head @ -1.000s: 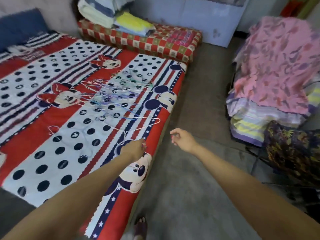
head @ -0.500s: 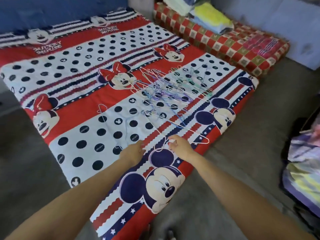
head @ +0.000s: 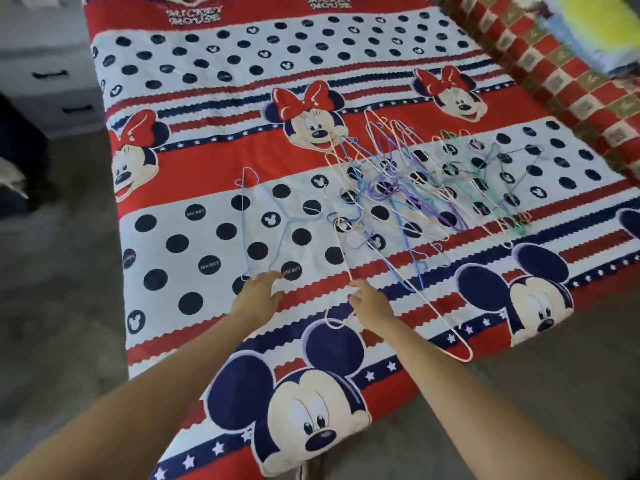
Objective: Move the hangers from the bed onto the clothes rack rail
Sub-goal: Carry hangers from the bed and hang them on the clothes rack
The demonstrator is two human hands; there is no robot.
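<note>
right grip (head: 369,301) pinches a white hanger (head: 412,306); left grip (head: 258,294) loose over a blue hanger (head: 249,223), contact unclear.

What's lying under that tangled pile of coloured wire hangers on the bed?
Under the tangled pile of coloured wire hangers only the red, white and navy cartoon-mouse bedsheet shows through the wires, its dotted band mostly. Whether anything small lies beneath the densest tangle cannot be seen.

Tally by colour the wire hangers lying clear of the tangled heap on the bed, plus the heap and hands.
Pale blue wire hanger, by the left hand: 1
White wire hanger, pinched by the right hand: 1
Tangled heap of hangers, too knotted to count: 1
Hands: 2
Total: 5
</note>
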